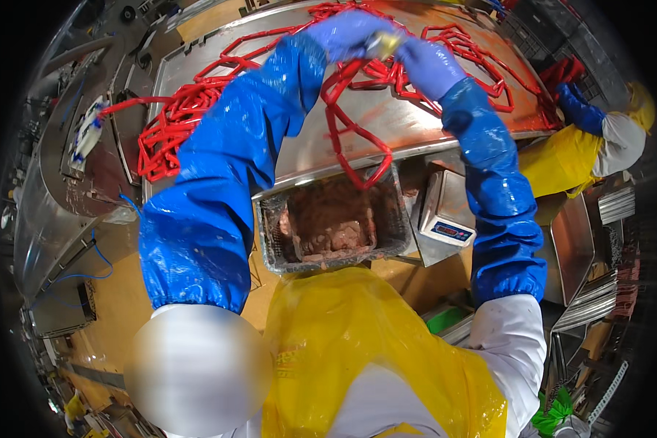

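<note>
My left hand (347, 35), in a purple-blue glove, is closed at the far middle of the steel table (299, 139). Just below it hangs a loop of red sausage links (341, 124), apparently from its grip. My right hand (432, 67), gloved alike, is closed beside it, fingers turned toward the left. Between the two hands shows a small yellowish thing (384, 46), too blurred to name. The loop's lower end dangles over the near table edge, above a grey crate (271, 241) holding brownish-pink, meat-like stuff.
Piles of red sausage links (169, 131) lie at the table's left, with more (482, 62) at its right. A white scale (449, 208) stands right of the crate. A steel machine (66, 139) is at far left. A co-worker in a yellow apron (562, 157) is at right.
</note>
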Motion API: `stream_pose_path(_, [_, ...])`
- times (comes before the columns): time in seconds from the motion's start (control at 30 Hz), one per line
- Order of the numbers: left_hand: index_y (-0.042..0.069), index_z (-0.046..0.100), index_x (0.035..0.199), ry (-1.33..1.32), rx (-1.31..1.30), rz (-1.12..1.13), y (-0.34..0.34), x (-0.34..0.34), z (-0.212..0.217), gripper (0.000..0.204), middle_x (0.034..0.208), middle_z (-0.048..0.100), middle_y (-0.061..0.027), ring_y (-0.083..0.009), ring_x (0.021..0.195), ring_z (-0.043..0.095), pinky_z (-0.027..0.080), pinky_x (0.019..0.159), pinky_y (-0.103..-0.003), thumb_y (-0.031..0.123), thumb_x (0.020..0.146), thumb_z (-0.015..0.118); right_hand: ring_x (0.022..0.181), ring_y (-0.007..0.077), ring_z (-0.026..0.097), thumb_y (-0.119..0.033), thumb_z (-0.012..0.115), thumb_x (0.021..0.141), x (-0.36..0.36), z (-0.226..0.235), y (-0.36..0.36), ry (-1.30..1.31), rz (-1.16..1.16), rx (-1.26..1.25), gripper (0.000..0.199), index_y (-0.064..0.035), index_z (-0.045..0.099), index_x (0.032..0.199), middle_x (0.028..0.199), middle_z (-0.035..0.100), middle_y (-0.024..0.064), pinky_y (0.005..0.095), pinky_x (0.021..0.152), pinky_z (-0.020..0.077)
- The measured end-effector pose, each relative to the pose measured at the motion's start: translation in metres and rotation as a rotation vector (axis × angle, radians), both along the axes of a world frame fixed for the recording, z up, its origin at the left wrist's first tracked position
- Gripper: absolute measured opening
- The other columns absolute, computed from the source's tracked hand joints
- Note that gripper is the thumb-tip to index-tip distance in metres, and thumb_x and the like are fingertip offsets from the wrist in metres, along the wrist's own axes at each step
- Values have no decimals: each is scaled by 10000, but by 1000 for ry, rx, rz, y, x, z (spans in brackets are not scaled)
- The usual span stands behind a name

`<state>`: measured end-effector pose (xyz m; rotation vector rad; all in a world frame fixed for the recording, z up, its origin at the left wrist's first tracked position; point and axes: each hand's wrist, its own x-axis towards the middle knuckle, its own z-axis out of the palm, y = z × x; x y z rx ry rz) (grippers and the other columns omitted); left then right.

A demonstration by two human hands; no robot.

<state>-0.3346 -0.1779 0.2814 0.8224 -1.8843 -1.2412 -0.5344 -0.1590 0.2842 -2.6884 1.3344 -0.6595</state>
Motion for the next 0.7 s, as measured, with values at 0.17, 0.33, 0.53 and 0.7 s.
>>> stream_pose_path(0.17, [65, 717, 1133, -294, 137, 108, 28, 40, -83, 339, 990, 702, -6, -109, 815, 596, 518, 713, -300, 318, 924, 633, 910, 387, 623, -244, 554, 931, 30, -60, -8, 53, 284, -156, 183, -122, 641, 1036, 948, 630, 169, 455, 827, 512])
stream_pose_path(0.33, [73, 686, 935, -969, -372, 328, 37, 42, -103, 235, 924, 673, -155, -308, 866, 644, 513, 742, -411, 274, 908, 567, 757, 191, 666, -342, 472, 1018, 68, -160, -39, -726, 350, 723, 337, -28, 593, 1014, 942, 657, 94, 318, 629, 521])
stream_pose_path(0.53, [89, 600, 1013, -687, -682, 544, 30, 62, -123, 235, 938, 622, -174, -390, 902, 608, 503, 762, -464, 290, 894, 573, 768, 238, 658, -176, 611, 887, 98, -205, -71, -502, 319, -359, 173, -16, 609, 955, 936, 647, 109, 331, 598, 514])
stream_pose_path(0.7, [110, 594, 1007, -781, -538, 594, 34, 68, -113, 190, 954, 615, -142, -367, 897, 620, 511, 752, -439, 277, 919, 575, 796, 317, 630, -71, 677, 735, 107, -192, -68, -491, 378, -493, 177, -49, 626, 903, 921, 602, 114, 394, 661, 524])
